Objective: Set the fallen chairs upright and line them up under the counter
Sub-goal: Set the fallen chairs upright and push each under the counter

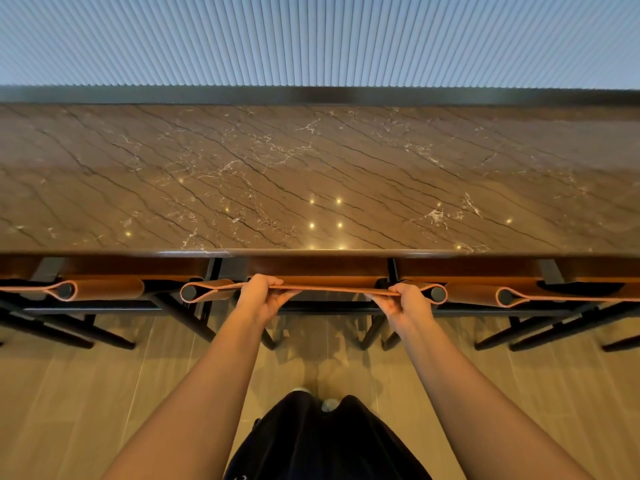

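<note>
A middle chair with black legs and a tan leather backrest (332,289) stands upright, its seat tucked under the brown marble counter (311,174). My left hand (261,294) grips the backrest's top edge near its left post. Near the right post, my right hand (403,301) grips the same edge. Another upright chair (104,289) stands to the left and one more chair (485,294) to the right, both pushed in under the counter's front edge. Their seats are mostly hidden by the countertop.
A ribbed pale wall panel (311,39) rises behind the counter. Light wooden-look floor tiles (86,393) lie below, crossed by the chairs' splayed black legs (187,320). My dark trousers (322,441) and feet show at the bottom centre.
</note>
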Motion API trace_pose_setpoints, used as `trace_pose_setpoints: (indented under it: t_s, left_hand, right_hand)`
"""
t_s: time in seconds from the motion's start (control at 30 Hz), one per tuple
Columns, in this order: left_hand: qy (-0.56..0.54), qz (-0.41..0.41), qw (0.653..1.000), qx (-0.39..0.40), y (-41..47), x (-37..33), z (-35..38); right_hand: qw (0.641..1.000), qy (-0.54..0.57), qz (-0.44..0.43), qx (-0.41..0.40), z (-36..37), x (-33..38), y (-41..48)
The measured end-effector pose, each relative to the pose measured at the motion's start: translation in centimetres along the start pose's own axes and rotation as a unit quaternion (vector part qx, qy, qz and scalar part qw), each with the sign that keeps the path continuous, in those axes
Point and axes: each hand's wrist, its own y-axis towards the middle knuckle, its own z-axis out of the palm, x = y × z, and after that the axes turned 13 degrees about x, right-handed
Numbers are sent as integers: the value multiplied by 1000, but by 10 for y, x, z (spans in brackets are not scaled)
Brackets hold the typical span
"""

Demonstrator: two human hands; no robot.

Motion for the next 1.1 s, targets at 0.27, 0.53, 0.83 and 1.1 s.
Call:
trace_pose_setpoints:
  t_s: [0.27,0.53,0.83,1.1]
  left_hand:
    - [-16,31,999,-24,-15,19,-5]
    - [-3,36,999,-15,-21,15,-23]
    - [11,19,1000,-5,-6,-12,-23]
    - [14,21,999,39,-19,-7,-25]
  right_hand:
    - [998,-49,33,7,-4,3,-9]
    - [997,-66,40,24,-6,-9,-10]
    - [998,-56,16,23,4,-20,6]
    - [989,-138,26,52,-4,-18,-5]
